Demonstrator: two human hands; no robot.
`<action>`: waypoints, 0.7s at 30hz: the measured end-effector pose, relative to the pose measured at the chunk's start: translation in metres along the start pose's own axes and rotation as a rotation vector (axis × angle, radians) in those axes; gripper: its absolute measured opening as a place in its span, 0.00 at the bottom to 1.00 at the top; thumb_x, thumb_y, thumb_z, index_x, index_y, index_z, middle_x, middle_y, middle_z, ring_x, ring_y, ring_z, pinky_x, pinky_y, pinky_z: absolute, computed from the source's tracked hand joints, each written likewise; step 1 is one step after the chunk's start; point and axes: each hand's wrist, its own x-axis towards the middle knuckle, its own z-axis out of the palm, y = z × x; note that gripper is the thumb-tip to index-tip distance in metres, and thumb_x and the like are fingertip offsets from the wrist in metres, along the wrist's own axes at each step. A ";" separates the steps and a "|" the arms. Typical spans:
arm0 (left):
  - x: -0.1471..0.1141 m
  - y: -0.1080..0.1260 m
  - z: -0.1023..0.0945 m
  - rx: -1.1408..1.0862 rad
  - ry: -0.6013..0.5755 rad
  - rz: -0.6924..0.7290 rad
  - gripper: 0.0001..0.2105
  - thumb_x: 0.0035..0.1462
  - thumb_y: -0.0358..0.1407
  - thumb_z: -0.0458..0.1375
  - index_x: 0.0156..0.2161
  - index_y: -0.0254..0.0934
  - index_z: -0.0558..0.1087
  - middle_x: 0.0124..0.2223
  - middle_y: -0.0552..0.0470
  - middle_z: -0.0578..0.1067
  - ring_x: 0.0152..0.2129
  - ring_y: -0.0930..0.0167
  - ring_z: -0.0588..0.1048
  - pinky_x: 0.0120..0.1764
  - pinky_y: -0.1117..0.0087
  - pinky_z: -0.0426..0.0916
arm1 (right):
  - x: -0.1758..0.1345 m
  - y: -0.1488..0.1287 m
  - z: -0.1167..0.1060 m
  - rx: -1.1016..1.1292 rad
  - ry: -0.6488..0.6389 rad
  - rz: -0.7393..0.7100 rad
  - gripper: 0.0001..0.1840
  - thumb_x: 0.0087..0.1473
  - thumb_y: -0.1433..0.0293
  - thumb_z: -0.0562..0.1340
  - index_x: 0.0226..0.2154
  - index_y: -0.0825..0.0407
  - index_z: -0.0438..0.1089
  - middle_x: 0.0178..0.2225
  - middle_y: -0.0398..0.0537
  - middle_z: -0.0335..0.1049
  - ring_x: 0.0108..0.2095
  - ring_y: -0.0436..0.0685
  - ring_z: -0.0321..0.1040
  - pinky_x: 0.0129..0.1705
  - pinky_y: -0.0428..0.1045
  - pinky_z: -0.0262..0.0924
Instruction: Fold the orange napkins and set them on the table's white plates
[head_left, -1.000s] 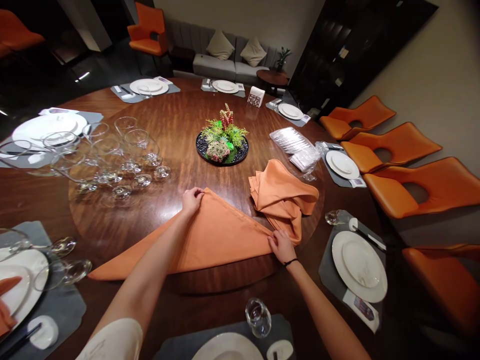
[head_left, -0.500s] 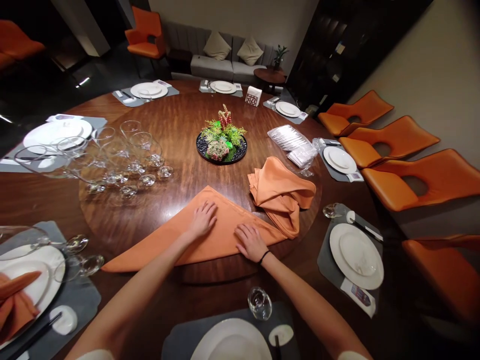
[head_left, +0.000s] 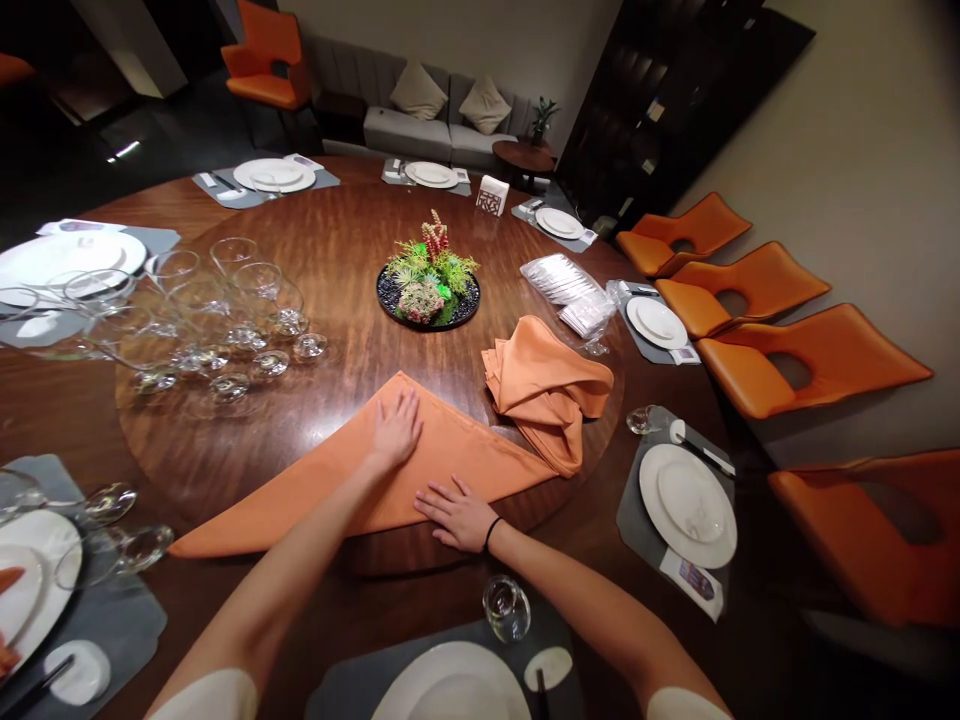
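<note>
We have both palms flat on the napkin [head_left: 420, 465], fingers spread wide and gripping nothing. A second ago our left hand [head_left: 395, 432] pinched the top corner and our right hand [head_left: 459, 513] held the right-hand point; both have since let go and slid inward, so the cloth now lies as a folded triangle that we are pressing smooth. Our right hand has moved further still in the last half second, down toward the near edge of the fold, where it meets the rim of the turntable [head_left: 247, 470].

The napkin spreads under and to either side of our fingers: its peak is just beyond our left fingertips, one long point runs away to the left past the turntable's edge, and the other reaches right, touching the pile of napkins [head_left: 547, 390] there. Beyond our left fingertips, well apart, stands the centrepiece [head_left: 427, 290]; off to their left, a cluster of glasses [head_left: 217, 320]. Just behind our right wrist stands a small glass [head_left: 506, 607] beside a plate [head_left: 450, 690].

We judge the fold made and the crease being set; the cloth seems to lie square, without wrinkles we can see.
</note>
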 end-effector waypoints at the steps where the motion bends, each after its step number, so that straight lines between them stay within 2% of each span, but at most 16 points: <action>1: -0.019 0.009 0.002 0.004 -0.011 0.073 0.28 0.65 0.39 0.38 0.68 0.36 0.48 0.69 0.44 0.51 0.67 0.61 0.44 0.64 0.45 0.30 | 0.003 -0.001 0.002 -0.003 0.010 -0.003 0.33 0.65 0.58 0.48 0.68 0.48 0.40 0.68 0.49 0.45 0.69 0.57 0.34 0.67 0.67 0.32; 3: -0.064 0.021 0.007 0.011 -0.061 0.217 0.27 0.66 0.38 0.38 0.69 0.36 0.46 0.69 0.46 0.50 0.67 0.64 0.45 0.66 0.49 0.33 | 0.004 0.001 0.006 -0.003 0.022 -0.009 0.33 0.65 0.58 0.47 0.68 0.49 0.41 0.67 0.51 0.47 0.69 0.57 0.35 0.67 0.66 0.31; 5: -0.111 0.018 0.009 0.024 -0.102 0.283 0.28 0.66 0.40 0.38 0.69 0.38 0.44 0.69 0.47 0.50 0.67 0.65 0.47 0.66 0.51 0.35 | -0.004 0.012 0.005 -0.009 0.019 -0.011 0.33 0.65 0.58 0.48 0.68 0.48 0.41 0.67 0.51 0.48 0.69 0.57 0.37 0.67 0.65 0.31; 7: -0.153 -0.002 0.004 0.051 -0.137 0.298 0.29 0.66 0.43 0.41 0.69 0.41 0.42 0.69 0.47 0.51 0.66 0.65 0.49 0.66 0.50 0.36 | -0.023 0.030 0.001 -0.025 0.015 0.010 0.33 0.64 0.59 0.50 0.68 0.46 0.41 0.67 0.50 0.48 0.68 0.56 0.39 0.68 0.64 0.31; 10: -0.197 -0.057 -0.017 0.113 -0.180 0.257 0.30 0.64 0.47 0.44 0.68 0.45 0.43 0.68 0.47 0.54 0.66 0.63 0.52 0.65 0.48 0.38 | -0.064 0.067 -0.013 -0.066 0.033 0.076 0.34 0.63 0.60 0.53 0.68 0.45 0.42 0.67 0.49 0.48 0.68 0.58 0.41 0.67 0.63 0.34; 14: -0.232 -0.141 -0.053 0.178 -0.237 0.252 0.29 0.62 0.47 0.48 0.67 0.50 0.51 0.67 0.49 0.58 0.64 0.61 0.55 0.64 0.48 0.46 | -0.117 0.112 -0.034 -0.123 0.043 0.120 0.32 0.62 0.65 0.55 0.66 0.45 0.47 0.66 0.49 0.50 0.67 0.59 0.45 0.66 0.62 0.41; 16: -0.244 -0.172 -0.069 0.190 -0.262 0.287 0.27 0.62 0.41 0.47 0.66 0.52 0.51 0.66 0.53 0.58 0.64 0.63 0.56 0.63 0.52 0.50 | -0.135 0.128 -0.041 -0.133 0.016 0.099 0.31 0.62 0.70 0.53 0.66 0.45 0.49 0.65 0.49 0.53 0.66 0.58 0.47 0.66 0.61 0.42; 19: -0.255 -0.198 -0.089 0.206 -0.286 0.289 0.29 0.61 0.31 0.44 0.66 0.54 0.53 0.67 0.56 0.58 0.64 0.65 0.57 0.61 0.57 0.54 | -0.148 0.141 -0.046 -0.139 -0.008 0.081 0.29 0.62 0.76 0.50 0.64 0.44 0.54 0.63 0.46 0.57 0.66 0.56 0.50 0.65 0.61 0.46; 21: -0.257 -0.205 -0.096 0.228 -0.270 0.227 0.29 0.58 0.29 0.44 0.63 0.54 0.61 0.64 0.55 0.64 0.61 0.63 0.62 0.58 0.57 0.60 | -0.151 0.146 -0.047 -0.152 0.018 0.125 0.27 0.63 0.77 0.49 0.61 0.43 0.60 0.61 0.45 0.61 0.64 0.56 0.53 0.62 0.60 0.51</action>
